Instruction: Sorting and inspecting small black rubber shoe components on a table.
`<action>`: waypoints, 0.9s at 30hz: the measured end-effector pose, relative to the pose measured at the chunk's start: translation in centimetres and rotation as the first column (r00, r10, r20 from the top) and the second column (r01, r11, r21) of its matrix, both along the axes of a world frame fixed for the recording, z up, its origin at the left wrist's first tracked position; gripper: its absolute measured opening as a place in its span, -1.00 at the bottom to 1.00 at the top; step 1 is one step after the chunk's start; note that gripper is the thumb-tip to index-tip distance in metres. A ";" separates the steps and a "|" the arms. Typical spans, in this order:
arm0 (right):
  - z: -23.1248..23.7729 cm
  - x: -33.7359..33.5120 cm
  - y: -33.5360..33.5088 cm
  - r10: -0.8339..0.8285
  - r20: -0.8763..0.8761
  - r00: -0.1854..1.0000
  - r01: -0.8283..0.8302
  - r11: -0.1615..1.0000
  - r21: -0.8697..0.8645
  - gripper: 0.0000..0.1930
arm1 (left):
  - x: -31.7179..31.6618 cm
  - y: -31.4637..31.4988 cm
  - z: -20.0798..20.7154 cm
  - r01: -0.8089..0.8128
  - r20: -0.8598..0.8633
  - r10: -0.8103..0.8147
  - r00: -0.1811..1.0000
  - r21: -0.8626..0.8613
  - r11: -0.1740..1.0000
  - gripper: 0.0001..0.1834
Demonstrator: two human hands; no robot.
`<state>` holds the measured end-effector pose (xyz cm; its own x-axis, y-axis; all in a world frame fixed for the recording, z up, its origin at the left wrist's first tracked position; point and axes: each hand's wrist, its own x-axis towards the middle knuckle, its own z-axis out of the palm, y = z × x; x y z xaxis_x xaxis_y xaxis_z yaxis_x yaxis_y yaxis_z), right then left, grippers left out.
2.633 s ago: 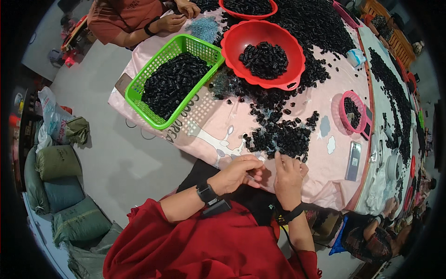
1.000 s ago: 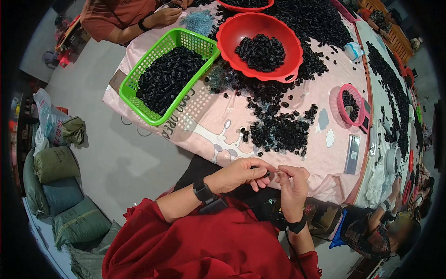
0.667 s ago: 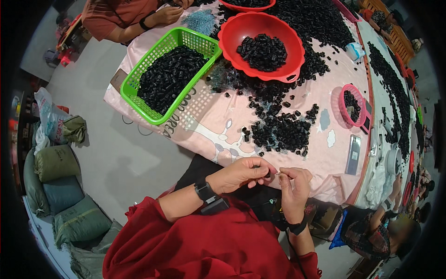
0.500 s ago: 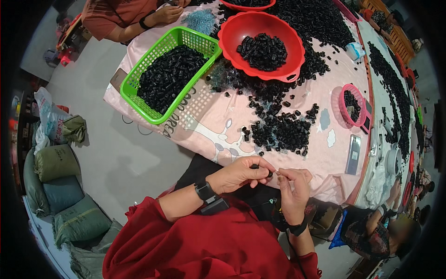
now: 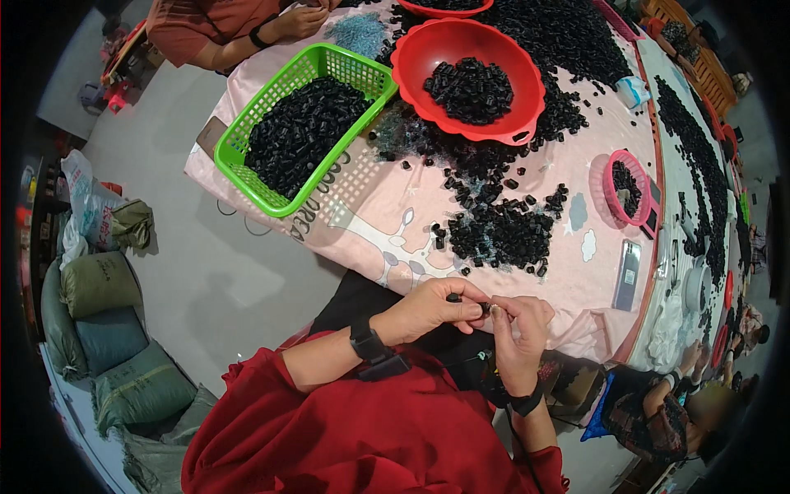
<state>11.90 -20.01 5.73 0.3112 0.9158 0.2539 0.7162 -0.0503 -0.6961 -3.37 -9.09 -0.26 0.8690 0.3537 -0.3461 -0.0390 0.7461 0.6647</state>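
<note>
A small, glossy black cylindrical piece (image 5: 485,309) is gripped between the thumb and fingers of our left hand (image 5: 424,314), just off the near edge of a pink cloth-covered table (image 5: 568,288). Its end points toward our right hand (image 5: 522,333), whose thumb and forefinger meet at that end; we cannot tell whether they grasp anything. A second dark tip (image 5: 453,297) shows beside the left thumb; fingers cover the middle, so we cannot tell whether it is the same piece, nor fix the long axis. We see a loose heap of similar black pieces (image 5: 502,235) by the same edge. A green rectangular plastic basket (image 5: 284,210) stands by the left corner, a red scalloped plastic bowl (image 5: 424,58) just beside it, both holding black pieces. Near the right edge lie a pink round plastic basket (image 5: 610,193) and a grey rectangular phone (image 5: 628,276).
</note>
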 end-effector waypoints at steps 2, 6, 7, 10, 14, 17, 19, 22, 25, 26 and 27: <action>-0.2 0.0 0.1 0.005 0.027 1.000 -0.005 1.000 0.009 -0.85 | 0.0 -0.2 0.2 -0.023 -0.006 0.023 1.000 -0.004 1.000 -0.73; -0.5 0.0 0.2 0.030 0.131 0.991 -0.036 0.999 0.040 -0.80 | 0.0 -0.2 -0.2 -0.039 0.013 0.039 0.999 -0.024 0.999 -0.74; -0.6 0.0 0.1 0.030 0.129 0.991 -0.036 0.999 0.040 -0.80 | 0.1 -0.2 -0.3 -0.038 0.007 0.038 0.999 -0.025 0.999 -0.75; -0.9 -0.1 -0.2 0.070 0.132 0.989 -0.073 0.997 0.020 -0.74 | -0.1 -0.2 -0.3 -0.046 0.011 0.047 0.999 -0.023 0.999 -0.76; -0.5 0.2 -0.2 0.110 0.101 0.989 -0.110 0.994 -0.007 -0.70 | -0.2 0.0 -0.1 -0.053 0.002 0.054 0.999 -0.025 0.998 -0.78; -1.4 1.0 0.3 0.028 -0.022 0.999 -0.029 0.999 -0.031 -0.70 | -1.0 0.4 0.7 0.018 0.034 -0.017 0.999 -0.025 1.000 -0.79; -2.6 1.3 1.0 -0.059 -0.108 0.992 0.053 0.997 -0.053 -0.71 | -1.5 0.5 1.0 0.083 0.032 -0.083 0.996 -0.014 0.996 -0.79; -4.8 1.4 2.5 0.062 0.227 0.972 -0.070 0.997 0.029 -0.83 | -2.2 0.7 1.5 0.182 0.047 -0.182 0.982 0.003 0.983 -0.80; -6.4 0.8 3.7 0.143 0.464 0.874 -0.176 0.984 0.030 -0.79 | -2.3 0.7 1.4 0.228 0.084 -0.227 0.970 0.002 0.974 -0.79; -7.0 0.8 3.8 0.150 0.469 0.870 -0.166 0.986 -0.008 -0.78 | -2.4 0.7 1.4 0.235 0.080 -0.235 0.969 0.008 0.972 -0.79; -7.4 0.8 3.9 0.150 0.470 0.870 -0.167 0.986 -0.005 -0.78 | -2.5 0.7 1.5 0.244 0.076 -0.244 0.967 0.013 0.970 -0.79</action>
